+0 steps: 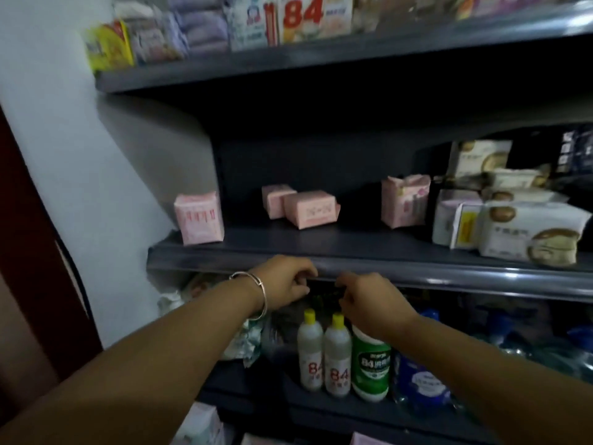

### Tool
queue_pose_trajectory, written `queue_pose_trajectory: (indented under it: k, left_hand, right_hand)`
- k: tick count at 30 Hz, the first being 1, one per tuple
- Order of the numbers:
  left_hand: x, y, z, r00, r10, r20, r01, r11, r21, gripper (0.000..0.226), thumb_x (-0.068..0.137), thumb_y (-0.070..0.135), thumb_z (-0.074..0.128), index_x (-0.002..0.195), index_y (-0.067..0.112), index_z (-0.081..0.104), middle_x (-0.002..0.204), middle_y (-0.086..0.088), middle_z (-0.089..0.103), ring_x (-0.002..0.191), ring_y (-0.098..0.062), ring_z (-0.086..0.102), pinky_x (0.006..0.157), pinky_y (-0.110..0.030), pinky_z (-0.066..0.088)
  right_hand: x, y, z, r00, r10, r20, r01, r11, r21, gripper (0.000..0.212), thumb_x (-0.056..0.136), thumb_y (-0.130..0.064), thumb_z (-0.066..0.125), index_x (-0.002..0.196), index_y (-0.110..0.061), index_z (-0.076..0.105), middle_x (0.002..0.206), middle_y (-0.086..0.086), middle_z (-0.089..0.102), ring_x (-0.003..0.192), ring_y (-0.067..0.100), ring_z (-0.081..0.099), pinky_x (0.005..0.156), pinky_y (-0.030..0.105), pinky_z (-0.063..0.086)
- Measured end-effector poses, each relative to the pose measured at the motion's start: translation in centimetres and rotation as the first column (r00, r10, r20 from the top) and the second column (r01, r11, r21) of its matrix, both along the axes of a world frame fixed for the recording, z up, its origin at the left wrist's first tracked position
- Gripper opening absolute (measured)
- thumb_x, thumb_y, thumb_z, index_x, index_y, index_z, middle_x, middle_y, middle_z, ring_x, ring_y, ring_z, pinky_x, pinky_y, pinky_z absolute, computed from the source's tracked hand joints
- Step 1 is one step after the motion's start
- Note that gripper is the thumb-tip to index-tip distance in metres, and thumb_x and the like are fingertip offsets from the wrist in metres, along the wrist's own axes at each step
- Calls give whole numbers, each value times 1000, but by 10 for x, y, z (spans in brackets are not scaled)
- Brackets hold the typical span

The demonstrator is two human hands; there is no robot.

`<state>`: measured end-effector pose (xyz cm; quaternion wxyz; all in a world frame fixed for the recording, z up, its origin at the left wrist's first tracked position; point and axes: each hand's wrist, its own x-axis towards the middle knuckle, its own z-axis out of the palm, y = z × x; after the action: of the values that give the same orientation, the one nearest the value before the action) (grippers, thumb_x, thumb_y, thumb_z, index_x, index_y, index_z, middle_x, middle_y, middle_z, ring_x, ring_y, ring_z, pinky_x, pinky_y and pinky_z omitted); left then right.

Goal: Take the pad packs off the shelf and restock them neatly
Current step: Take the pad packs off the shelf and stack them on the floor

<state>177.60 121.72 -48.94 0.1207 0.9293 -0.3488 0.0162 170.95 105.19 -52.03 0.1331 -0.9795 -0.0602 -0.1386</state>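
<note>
Several pink pad packs sit spread out on the dark middle shelf [449, 273]: one upright at the left end [199, 218], two lying together in the middle [309, 208], and a taller one [405, 200] to the right. My left hand [284, 284], with a silver bangle on its wrist, and my right hand [369, 300] are close together just below this shelf's front edge, fingers curled toward each other. Neither hand touches a pad pack. The dark gap between the fingers hides whether they hold anything.
White packs with brown print [529, 232] fill the middle shelf's right end. Under my hands stand two white "84" bottles [324, 354] and a green-labelled bottle [371, 364], with blue bottles to the right. The top shelf [288, 59] is full of packs. A white wall lies to the left.
</note>
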Motion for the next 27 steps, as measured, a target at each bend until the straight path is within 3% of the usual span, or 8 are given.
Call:
queue_pose_trajectory:
  k: [6,9,13,18,21,24,27]
  left_hand:
    - [32,-29,43,995,39,94,-35,998,-52,40,88,20,63,126,14,54,120,-5,58,103,-19,58,89,-21,42]
    - [65,-32,54,989,99,111,-94,994,-46,49,87,24,64,132,16,48,132,-6,49,115,-21,54,100,-29,43]
    - [109,-22,66,934,261,245,-283,957,59,62,87,35,62,141,21,36,144,-5,36,130,-27,38,105,-39,36]
    - [156,1,70,789,491,369,-570,810,142,70,87,51,54,140,13,30,142,-9,32,131,-35,31,107,-50,29]
    - [181,18,67,683,611,400,-710,685,166,81,86,62,46,145,12,22,150,-11,22,139,-42,12,107,-66,19]
    - [207,35,62,604,682,413,-789,584,190,92,85,71,35,149,10,10,154,-14,13,140,-47,0,104,-74,9]
    - [230,49,54,546,745,384,-836,518,184,102,80,76,34,149,6,6,152,-23,11,141,-47,5,107,-69,10]
  right_hand:
    - [38,-26,50,994,-27,108,26,1000,14,29,85,-17,54,114,-12,56,112,13,63,102,34,59,80,36,48]
    - [72,-30,66,993,-16,119,14,1000,22,39,85,-21,60,123,-13,53,124,9,55,111,29,54,89,36,46]
    - [124,-27,71,995,-27,100,30,999,-26,58,86,-33,61,138,-14,42,142,9,39,126,31,40,102,39,39]
    - [180,-10,73,997,-78,-21,77,996,-49,80,82,-52,62,147,-31,20,159,4,1,141,37,13,109,51,26]
    - [208,-4,74,991,-92,-96,92,996,3,87,80,-59,61,148,-37,12,158,0,-14,144,40,-6,111,61,17]
    - [230,-2,73,978,-132,-162,140,989,42,92,78,-63,60,148,-40,5,157,-1,-20,142,41,-15,111,65,10]
    - [245,0,70,966,-162,-203,183,979,86,95,76,-66,59,148,-40,4,158,0,-13,143,41,-6,112,59,16]
